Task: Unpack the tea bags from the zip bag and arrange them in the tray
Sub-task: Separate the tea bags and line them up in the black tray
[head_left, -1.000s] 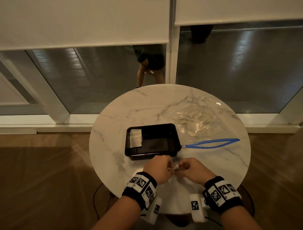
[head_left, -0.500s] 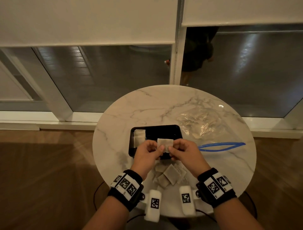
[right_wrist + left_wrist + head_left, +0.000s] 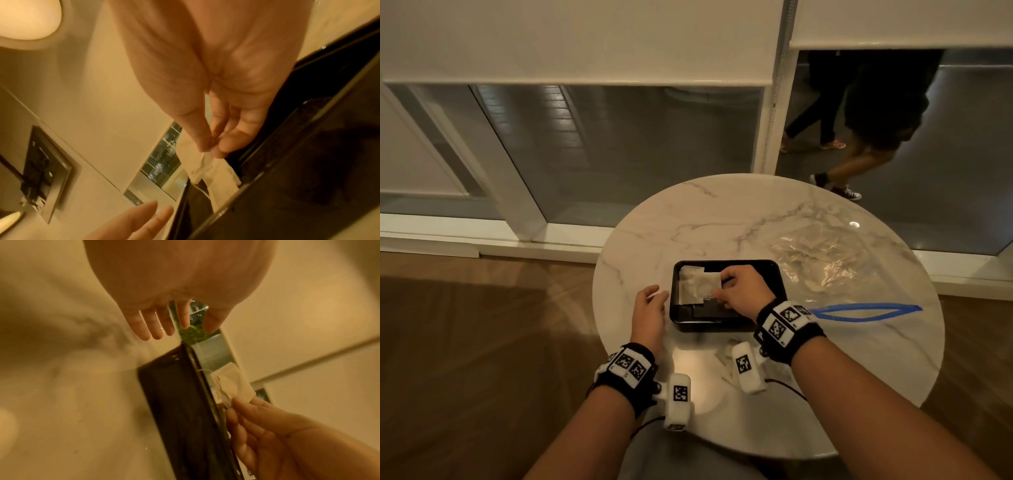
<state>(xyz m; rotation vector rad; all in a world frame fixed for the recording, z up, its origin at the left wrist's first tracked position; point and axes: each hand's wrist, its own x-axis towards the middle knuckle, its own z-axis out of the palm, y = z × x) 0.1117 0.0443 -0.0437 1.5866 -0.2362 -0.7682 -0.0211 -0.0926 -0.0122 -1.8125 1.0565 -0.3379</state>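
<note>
Tea bags of pale, square paper are split between three places on a round white marble table [image 3: 688,219]. One tea bag [image 3: 703,283] hangs over the left part of a black rectangular plastic tray [image 3: 726,325], pinched by its edge between the thumb and fingertips of the person's right hand [image 3: 743,291]. The left-wrist view shows this bag [image 3: 232,382] above the tray's rim with its thin string trailing, and the right-wrist view shows the thumb and fingers [image 3: 226,142] closed on crumpled paper at its corner. Under and just left of it, another flat tea bag [image 3: 688,294] lies on the tray floor against the left wall.

The left hand [image 3: 649,315] hovers just beside the tray's left wall, holding nothing, its fingers straight and slightly spread, as the left-wrist view confirms [image 3: 162,321].

At the table's near edge, a small heap of loose tea bags [image 3: 726,359] sits partly hidden behind the white camera module on the right wrist. To the right of the tray lies a crumpled clear plastic zip bag [image 3: 825,260], its blue zip strip [image 3: 866,310] gaping open on the marble; whether any tea bags are inside it cannot be told.

Beyond the table, through a glass wall under lowered white blinds [image 3: 585,37], the legs of passers-by [image 3: 859,150] show on a grey floor.
</note>
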